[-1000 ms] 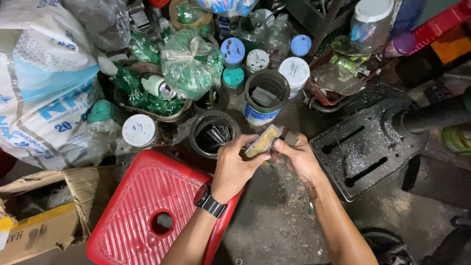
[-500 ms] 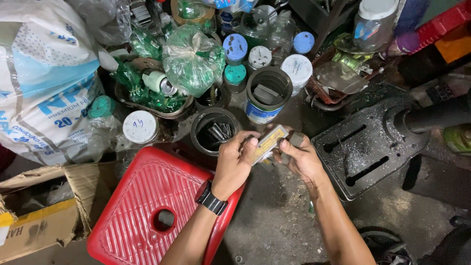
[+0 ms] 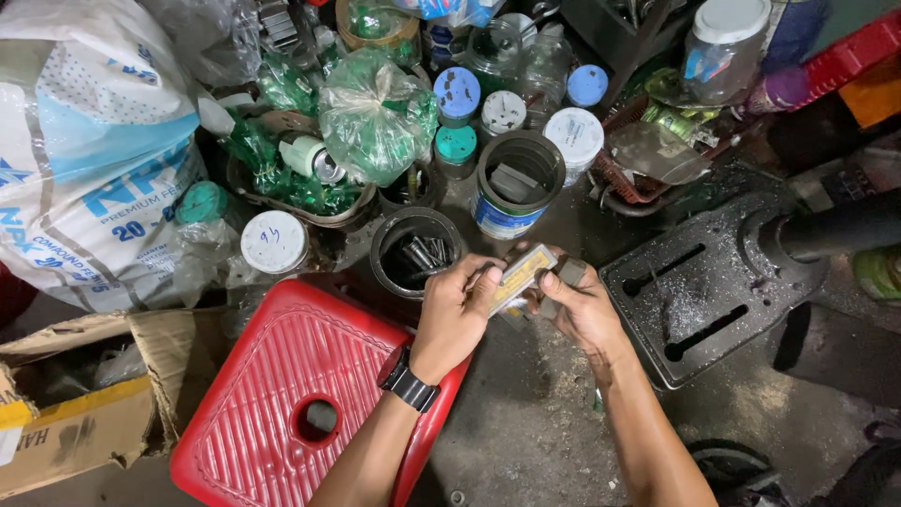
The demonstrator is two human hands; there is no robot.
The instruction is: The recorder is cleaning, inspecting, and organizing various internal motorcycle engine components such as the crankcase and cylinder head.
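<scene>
A small flat yellowish block (image 3: pixel 522 275), probably metal, sits at centre frame just below the open tin of bolts (image 3: pixel 417 252). It looks stiff, light and hard-edged, best gripped by its long sides. The left hand (image 3: pixel 457 314) pinches its near end; the right hand (image 3: pixel 584 310) closes fingers on the far end, wrists angled inward above the red stool (image 3: pixel 282 394).

One cam only, worn on the head, looking almost straight down from above. It sits close to both hands (mid pic), w/ the cluttered floor all around.
</scene>
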